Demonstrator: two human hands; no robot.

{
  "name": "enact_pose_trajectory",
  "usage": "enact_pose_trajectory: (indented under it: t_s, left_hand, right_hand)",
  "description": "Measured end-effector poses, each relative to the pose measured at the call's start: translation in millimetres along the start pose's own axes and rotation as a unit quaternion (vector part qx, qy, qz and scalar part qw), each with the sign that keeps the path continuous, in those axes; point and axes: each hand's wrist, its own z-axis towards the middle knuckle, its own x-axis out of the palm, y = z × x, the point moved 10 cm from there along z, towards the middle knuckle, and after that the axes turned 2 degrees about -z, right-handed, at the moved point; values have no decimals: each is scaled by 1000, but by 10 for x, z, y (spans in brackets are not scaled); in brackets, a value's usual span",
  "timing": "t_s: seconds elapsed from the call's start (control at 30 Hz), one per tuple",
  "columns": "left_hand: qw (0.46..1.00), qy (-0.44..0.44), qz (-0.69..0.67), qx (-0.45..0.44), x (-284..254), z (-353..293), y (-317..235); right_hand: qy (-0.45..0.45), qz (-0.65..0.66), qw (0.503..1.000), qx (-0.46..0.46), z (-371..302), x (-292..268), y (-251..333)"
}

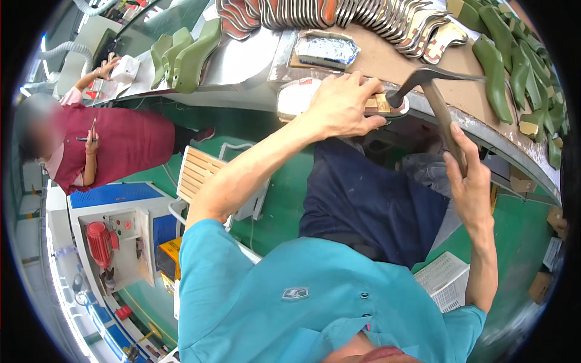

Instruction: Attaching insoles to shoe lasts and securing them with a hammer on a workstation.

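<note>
A shoe last [295, 101] with a pale insole on its upper face lies along the near edge of the workbench. My left hand [344, 104] is closed over its middle, hiding much of it. Its right end shows a tan and yellowish patch. Wrapped around the wooden handle of a hammer [437, 104] are the fingers of my right hand [469, 175]. The dark, rounded hammer face is at the right end of the last; I cannot tell whether it touches. The hammer's long thin claw points right.
A blue-and-white stained block [327, 49] sits behind the last. Insoles [357, 15] stand in a long row at the back. Green shoe lasts [493, 72] pile up at right, with more [190, 57] at left. A co-worker in a maroon apron [121, 142] stands left, near a slatted chair [200, 172].
</note>
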Motion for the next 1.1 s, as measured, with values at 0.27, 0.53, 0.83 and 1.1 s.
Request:
enact_pose_trajectory:
  t_s: [0.27,0.53,0.83,1.1]
  left_hand:
    - [1000,-12,5,9,-51,79,-39]
    - [1000,-7,3,0,-19,53,-23]
    - [1000,-22,-4,4,-49,20,-30]
    - [1000,-7,10,-16,-47,26,-46]
  right_hand:
    - [-165,326,912,-186,-339,-699,260]
    - [-164,50,983,-62,-321,-218,-67]
    - [-59,268,947,167,-318,104,-219]
    - [-62,139,984,93,-356,-18,-233]
